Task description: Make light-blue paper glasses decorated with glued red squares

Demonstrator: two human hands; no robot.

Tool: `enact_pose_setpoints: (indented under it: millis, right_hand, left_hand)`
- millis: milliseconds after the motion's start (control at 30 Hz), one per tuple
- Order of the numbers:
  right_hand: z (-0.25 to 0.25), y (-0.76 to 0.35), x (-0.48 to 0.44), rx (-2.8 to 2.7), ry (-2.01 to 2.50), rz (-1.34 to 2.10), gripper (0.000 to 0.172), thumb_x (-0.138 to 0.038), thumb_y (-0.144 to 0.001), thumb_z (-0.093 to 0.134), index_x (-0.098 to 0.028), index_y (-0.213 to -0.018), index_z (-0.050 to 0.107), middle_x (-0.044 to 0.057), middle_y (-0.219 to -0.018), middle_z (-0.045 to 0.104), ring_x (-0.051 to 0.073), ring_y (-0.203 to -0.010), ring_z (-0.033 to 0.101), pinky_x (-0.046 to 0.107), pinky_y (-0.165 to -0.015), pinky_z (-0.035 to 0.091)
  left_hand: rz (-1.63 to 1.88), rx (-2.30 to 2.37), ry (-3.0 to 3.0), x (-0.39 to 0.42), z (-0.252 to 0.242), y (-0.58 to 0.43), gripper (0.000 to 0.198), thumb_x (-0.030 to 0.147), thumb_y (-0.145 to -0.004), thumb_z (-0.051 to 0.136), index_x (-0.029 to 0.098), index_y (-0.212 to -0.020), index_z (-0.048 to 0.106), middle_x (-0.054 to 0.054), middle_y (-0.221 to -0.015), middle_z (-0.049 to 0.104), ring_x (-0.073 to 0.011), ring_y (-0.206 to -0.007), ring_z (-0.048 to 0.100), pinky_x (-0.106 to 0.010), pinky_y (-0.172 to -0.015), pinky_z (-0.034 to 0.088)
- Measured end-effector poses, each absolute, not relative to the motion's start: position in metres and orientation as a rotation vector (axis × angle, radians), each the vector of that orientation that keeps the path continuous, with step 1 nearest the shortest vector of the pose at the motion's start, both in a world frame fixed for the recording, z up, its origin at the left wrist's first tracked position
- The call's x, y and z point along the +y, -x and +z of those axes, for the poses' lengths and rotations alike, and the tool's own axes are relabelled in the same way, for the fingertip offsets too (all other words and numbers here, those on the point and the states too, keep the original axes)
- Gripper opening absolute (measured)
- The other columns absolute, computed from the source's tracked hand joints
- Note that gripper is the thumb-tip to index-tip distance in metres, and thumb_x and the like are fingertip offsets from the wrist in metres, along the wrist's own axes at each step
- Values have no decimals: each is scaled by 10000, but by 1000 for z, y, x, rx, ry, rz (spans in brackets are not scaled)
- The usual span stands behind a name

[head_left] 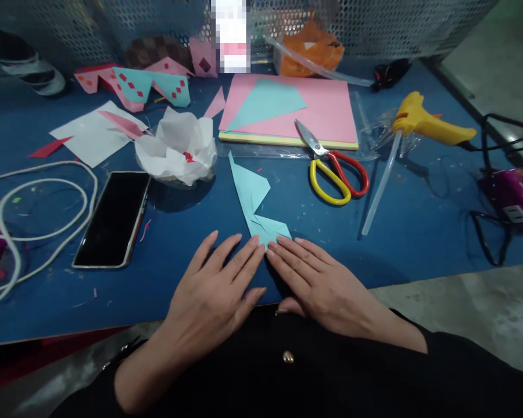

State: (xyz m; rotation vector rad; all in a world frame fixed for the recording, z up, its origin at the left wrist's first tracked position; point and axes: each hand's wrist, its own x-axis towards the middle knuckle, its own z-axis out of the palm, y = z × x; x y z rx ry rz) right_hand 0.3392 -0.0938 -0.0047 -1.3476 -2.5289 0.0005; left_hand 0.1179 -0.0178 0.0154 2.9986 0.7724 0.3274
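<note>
Now, just in from the near edge of the worktop (pixel 418 238), I've got the left hand (pixel 213 290) and right hand (pixel 320 278) palms down, fingers straight, gripping nothing. Their fingertips rest on the near end of the folded blue paper (pixel 248 186), which reaches up toward the middle, notched on its right side. Folds are in, so I'd call this piece well started; no red diamonds show on it, and how many creases remain I can't tell. Farther in, there's the phone (pixel 113 220) toward the left edge, scissors (pixel 320 150) and glue gun (pixel 418 119) on the right. And toward the far edge, the paper stack (pixel 331 104), then a blue cut-out (pixel 151 75), its red diamonds already on, toward the far left corner.
</note>
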Motion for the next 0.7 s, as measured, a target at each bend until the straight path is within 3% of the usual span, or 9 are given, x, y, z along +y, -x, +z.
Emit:
enact_pose_setpoints:
  millis: [167,333,467,700]
  right_hand:
    - [-6,-340,-98,-2466,1367,-95,567,-441,-1025,440,5,-1354,561,189,-1409,601,318,-1339,533,507,-1108,445]
    - [-1,-338,-83,-2368,1374,-247,305,-144,-995,475,-80,-1229,660,104,-1226,734,234,-1144,652,444,-1099,435]
    - [10,-331,-65,-2506,1309,-421,332,-117,-983,445,-34,-1232,650,169,-1266,698,267,-1082,663,444,-999,491]
    - [6,-321,-51,-2544,1280,-572,229,-61,-935,491,-85,-959,718,168,-1031,753,242,-867,675,398,-804,520]
  left_hand:
    - [318,781,-2955,-21,10,-116,474,391,-995,493,183,-1418,538,-63,-1475,571,-330,-1292,540,-594,-1134,330]
    - [536,843,-2820,-18,6,-117,372,237,-968,542,158,-1326,605,-84,-1349,674,-292,-1219,606,-551,-1106,417]
    - [783,1013,-2581,-15,5,-116,373,193,-948,559,147,-1317,592,-121,-1290,694,-245,-1188,637,-467,-1043,508]
    - [821,1144,-2369,-14,3,-113,363,194,-933,574,182,-1294,614,-112,-1253,706,-253,-1167,652,-490,-1005,537]
